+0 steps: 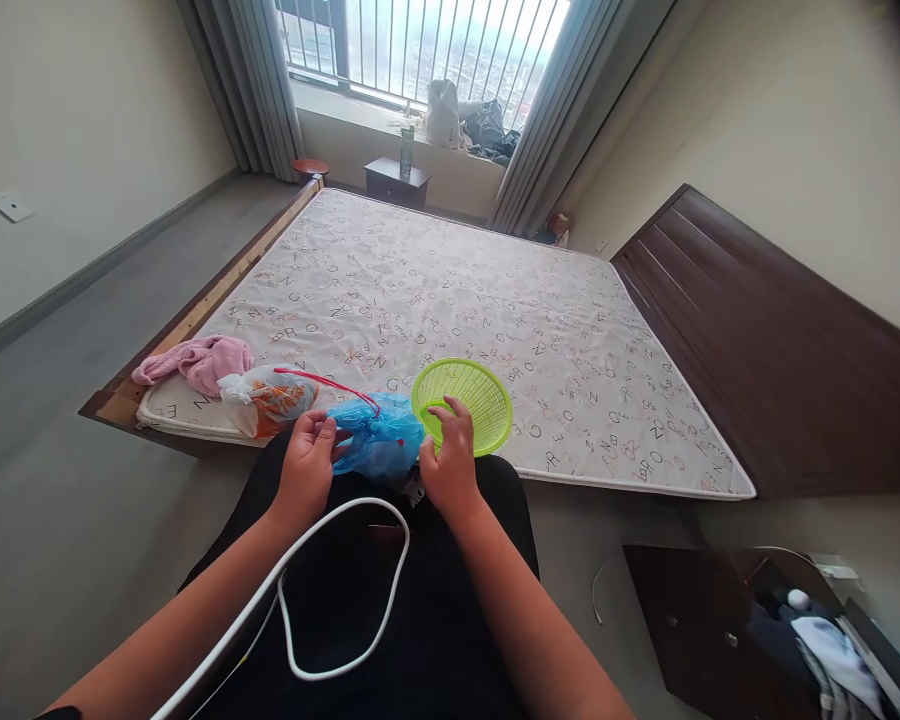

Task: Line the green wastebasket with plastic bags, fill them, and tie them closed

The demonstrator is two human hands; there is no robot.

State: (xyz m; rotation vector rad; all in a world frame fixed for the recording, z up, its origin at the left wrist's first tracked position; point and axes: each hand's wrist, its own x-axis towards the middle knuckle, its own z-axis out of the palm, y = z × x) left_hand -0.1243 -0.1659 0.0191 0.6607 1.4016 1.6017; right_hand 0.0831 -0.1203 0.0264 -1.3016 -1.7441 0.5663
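Observation:
A blue plastic bag (382, 445) rests at my lap by the mattress edge, with something pale and partly hidden inside it. My left hand (311, 460) pinches the bag's left edge between thumb and fingers. My right hand (452, 465) is at the bag's right side, its fingers curved and apart, with nothing visible between them. Behind those fingers a lime-green plastic basket (487, 400) stands tilted, its opening towards me. From the blue bag a thin red cord (326, 380) runs left across a white-and-orange plastic bag (274, 395).
A pink cloth (199, 362) lies on the near left corner of the mattress (450, 290). A white cable (345, 505) loops over my lap. At lower right is a dark nightstand (690, 610) with clothes on top. The headboard (780, 340) rises at right.

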